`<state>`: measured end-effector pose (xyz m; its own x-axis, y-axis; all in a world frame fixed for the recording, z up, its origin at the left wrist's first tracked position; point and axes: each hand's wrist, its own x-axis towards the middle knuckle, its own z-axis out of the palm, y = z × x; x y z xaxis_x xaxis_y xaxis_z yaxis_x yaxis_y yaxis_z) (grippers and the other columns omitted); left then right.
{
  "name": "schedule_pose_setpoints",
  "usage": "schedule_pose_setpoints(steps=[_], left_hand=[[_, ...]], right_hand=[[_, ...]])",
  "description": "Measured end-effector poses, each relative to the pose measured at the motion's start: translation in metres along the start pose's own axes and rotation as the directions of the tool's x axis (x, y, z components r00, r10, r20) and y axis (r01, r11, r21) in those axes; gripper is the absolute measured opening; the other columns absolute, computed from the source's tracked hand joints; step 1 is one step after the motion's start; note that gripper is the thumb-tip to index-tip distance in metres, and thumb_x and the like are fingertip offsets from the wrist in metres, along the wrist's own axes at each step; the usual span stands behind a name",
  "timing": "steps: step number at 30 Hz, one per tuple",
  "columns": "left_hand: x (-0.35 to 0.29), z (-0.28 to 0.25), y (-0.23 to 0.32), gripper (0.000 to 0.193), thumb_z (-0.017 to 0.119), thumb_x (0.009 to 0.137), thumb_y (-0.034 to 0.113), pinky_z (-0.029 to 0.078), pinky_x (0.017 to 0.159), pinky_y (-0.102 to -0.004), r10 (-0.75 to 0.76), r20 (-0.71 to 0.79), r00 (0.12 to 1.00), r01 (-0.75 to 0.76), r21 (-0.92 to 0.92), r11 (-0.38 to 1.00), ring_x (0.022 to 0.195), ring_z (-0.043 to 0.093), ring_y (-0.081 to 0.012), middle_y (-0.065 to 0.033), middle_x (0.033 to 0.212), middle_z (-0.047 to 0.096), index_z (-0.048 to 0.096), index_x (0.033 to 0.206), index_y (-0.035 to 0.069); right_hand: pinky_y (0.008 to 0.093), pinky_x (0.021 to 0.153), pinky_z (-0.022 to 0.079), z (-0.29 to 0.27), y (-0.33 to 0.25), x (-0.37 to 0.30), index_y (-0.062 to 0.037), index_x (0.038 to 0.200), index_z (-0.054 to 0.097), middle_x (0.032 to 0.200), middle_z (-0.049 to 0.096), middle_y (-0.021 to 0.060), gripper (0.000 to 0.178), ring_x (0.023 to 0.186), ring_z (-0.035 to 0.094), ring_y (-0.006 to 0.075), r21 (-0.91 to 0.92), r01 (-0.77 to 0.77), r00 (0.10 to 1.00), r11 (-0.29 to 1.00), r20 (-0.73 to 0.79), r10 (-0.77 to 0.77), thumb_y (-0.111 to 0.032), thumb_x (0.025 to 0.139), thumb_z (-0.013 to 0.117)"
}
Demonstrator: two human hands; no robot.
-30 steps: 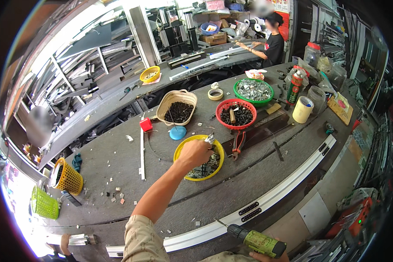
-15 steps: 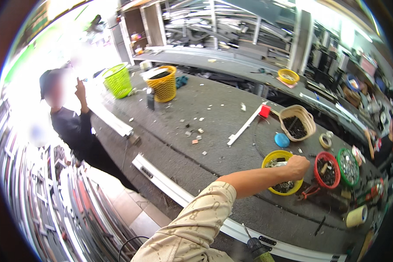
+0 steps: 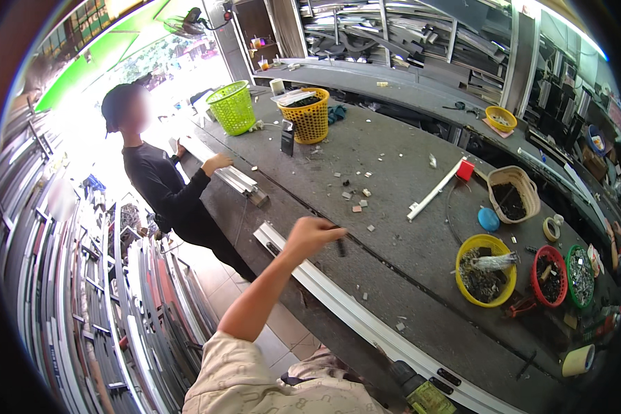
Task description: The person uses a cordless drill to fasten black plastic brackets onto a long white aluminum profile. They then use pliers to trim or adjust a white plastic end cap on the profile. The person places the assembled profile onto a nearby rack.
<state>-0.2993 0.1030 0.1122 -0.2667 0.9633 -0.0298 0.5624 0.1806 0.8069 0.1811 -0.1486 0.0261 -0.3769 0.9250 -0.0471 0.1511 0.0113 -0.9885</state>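
My left hand [image 3: 312, 238] is closed on a small dark piece [image 3: 340, 244], whose exact kind I cannot make out. It is above the worktable, just beyond a long white metal profile [image 3: 352, 314]. Black oval fittings [image 3: 449, 376] sit in that profile near both ends. A green and black power drill [image 3: 424, 397] shows at the lower edge, over the near part of the profile. My right hand is out of the picture. To the right stands a yellow bowl [image 3: 464, 293] of small hardware, with a clear plastic bag [image 3: 495, 261] in it.
Across the table at left, a person in black [image 3: 162, 179] holds other white profiles [image 3: 221, 162]. Green [image 3: 231, 110] and yellow [image 3: 312, 121] baskets stand at the back. At right are a red bowl [image 3: 550, 276], a green bowl [image 3: 579, 276] and a tape roll [image 3: 578, 360].
My left hand has moved left from the yellow bowl to above the white profile, with the small dark piece now visible in it. The person opposite has lowered a raised hand onto the profiles.
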Motion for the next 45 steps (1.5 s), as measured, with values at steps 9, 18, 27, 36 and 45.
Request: schedule_pose_setpoints(steps=[9, 18, 27, 36, 45], left_hand=[[-0.006, -0.085, -0.16, 0.042, 0.089, 0.084, 0.035, 0.046, 0.06, -0.0284, -0.194, -0.209, 0.959, 0.144, -0.23, 0.962, 0.066, 0.058, -0.0073, -0.0027, 0.072, 0.07, 0.081, 0.099, -0.004], [0.012, -0.128, -0.189, 0.042, 0.091, 0.081, 0.037, 0.052, 0.058, -0.0325, -0.13, -0.006, 0.991, 0.13, 0.121, 0.984, 0.062, 0.07, -0.0196, -0.0111, 0.071, 0.071, 0.079, 0.11, 0.008], [0.041, -0.133, -0.205, 0.017, 0.079, 0.09, 0.023, 0.057, 0.066, -0.0387, 0.335, 0.243, 0.911, -0.351, 0.028, 0.936, 0.076, 0.074, -0.0282, -0.0066, 0.088, 0.077, 0.08, 0.103, 0.012], [0.048, -0.144, -0.198, 0.019, 0.077, 0.095, 0.017, 0.054, 0.062, -0.0348, -0.056, 0.43, 0.901, 0.315, -0.561, 0.765, 0.065, 0.067, -0.0236, -0.0104, 0.082, 0.075, 0.073, 0.107, 0.003], [0.027, -0.138, -0.197, 0.041, 0.038, 0.112, 0.011, 0.061, 0.081, -0.0373, 0.01, 0.645, 0.764, 0.645, -0.764, 0.008, 0.109, 0.071, -0.0267, -0.0262, 0.143, 0.062, 0.05, 0.144, -0.01]], right_hand=[[0.0337, 0.064, 0.052, 0.111, -0.05, 0.139, -0.001, 0.111, 0.071, 0.088, 0.071, 0.0052, 0.024, 0.077, 0.067, 0.019, 0.028, -0.11, 0.956, 0.994, 0.277, 0.098, -0.017, 0.095, 0.078], [0.0382, 0.079, 0.052, 0.244, -0.11, 0.22, -0.0098, 0.098, 0.08, 0.092, 0.079, 0.0032, 0.024, 0.087, 0.072, 0.0201, -0.317, -0.068, 0.995, 0.946, 0.048, 0.087, -0.01, 0.076, 0.088], [0.0395, 0.081, 0.049, 0.281, -0.157, 0.241, -0.0285, 0.104, 0.082, 0.099, 0.079, -0.0001, 0.04, 0.092, 0.072, 0.0213, -0.286, -0.292, 0.948, 0.913, -0.215, 0.236, -0.005, 0.072, 0.089], [0.0381, 0.078, 0.05, 0.274, -0.152, 0.241, -0.0215, 0.099, 0.082, 0.092, 0.079, -0.0007, 0.031, 0.085, 0.074, 0.0198, -0.303, -0.253, 0.947, 0.919, -0.27, 0.172, -0.007, 0.073, 0.089], [0.0312, 0.07, 0.053, 0.284, -0.162, 0.26, 0.0045, 0.109, 0.074, 0.084, 0.073, 0.0077, 0.04, 0.076, 0.068, 0.0177, 0.241, -0.35, 0.838, 0.905, -0.351, 0.417, -0.004, 0.071, 0.08]])
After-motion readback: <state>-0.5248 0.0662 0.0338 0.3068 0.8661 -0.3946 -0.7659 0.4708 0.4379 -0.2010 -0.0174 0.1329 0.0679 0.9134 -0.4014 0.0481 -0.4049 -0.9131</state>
